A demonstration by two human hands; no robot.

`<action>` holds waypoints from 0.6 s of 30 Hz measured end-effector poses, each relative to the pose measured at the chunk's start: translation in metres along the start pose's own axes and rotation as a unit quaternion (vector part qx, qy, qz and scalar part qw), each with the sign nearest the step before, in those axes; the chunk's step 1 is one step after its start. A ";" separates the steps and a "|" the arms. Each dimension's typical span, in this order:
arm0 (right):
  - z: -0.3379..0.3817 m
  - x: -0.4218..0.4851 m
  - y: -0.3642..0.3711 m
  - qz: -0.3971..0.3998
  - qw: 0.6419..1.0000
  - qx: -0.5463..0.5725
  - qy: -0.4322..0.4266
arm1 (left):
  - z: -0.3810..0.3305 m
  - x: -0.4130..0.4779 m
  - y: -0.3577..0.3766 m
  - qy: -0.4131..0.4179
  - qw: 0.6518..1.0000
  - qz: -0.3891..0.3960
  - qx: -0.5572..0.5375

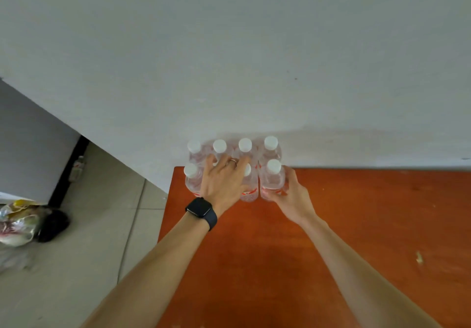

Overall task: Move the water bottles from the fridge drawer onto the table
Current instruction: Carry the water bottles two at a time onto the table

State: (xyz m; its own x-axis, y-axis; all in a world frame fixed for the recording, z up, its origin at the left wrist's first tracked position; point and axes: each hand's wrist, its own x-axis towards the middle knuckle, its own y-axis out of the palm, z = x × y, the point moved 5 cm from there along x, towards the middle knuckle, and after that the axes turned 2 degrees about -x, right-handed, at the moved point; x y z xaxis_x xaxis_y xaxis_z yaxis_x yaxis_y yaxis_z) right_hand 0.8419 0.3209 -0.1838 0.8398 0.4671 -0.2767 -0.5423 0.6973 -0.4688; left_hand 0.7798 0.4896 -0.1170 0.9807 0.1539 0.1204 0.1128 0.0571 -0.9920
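Crowding the table's [356, 225] far-left corner, bottles [271, 149] stand; left hand [224, 182] spread atop, right hand [290, 195] gripping one.

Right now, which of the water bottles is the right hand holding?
The front-row bottle at the right end of the group: the right hand wraps its lower body. The left hand rests over bottles further left.
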 end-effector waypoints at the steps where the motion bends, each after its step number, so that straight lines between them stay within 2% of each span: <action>1: -0.002 -0.001 0.000 0.000 1.000 0.005 -0.001 | 0.000 0.001 0.001 0.002 1.000 -0.001 -0.004; 10: -0.005 -0.004 0.004 -0.003 1.000 0.020 -0.001 | 0.003 0.006 -0.001 -0.002 0.997 0.037 -0.074; 18: -0.008 0.000 0.013 0.025 0.999 0.028 0.039 | 0.007 0.004 -0.001 0.005 0.995 0.049 -0.082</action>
State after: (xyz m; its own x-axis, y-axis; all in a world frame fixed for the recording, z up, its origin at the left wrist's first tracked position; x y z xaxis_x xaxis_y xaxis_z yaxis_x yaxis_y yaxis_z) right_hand 0.8348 0.3256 -0.1966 0.8094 0.4606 -0.3644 -0.5831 0.7044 -0.4048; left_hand 0.7821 0.4968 -0.1156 0.9897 0.1411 0.0224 0.0395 -0.1195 -0.9920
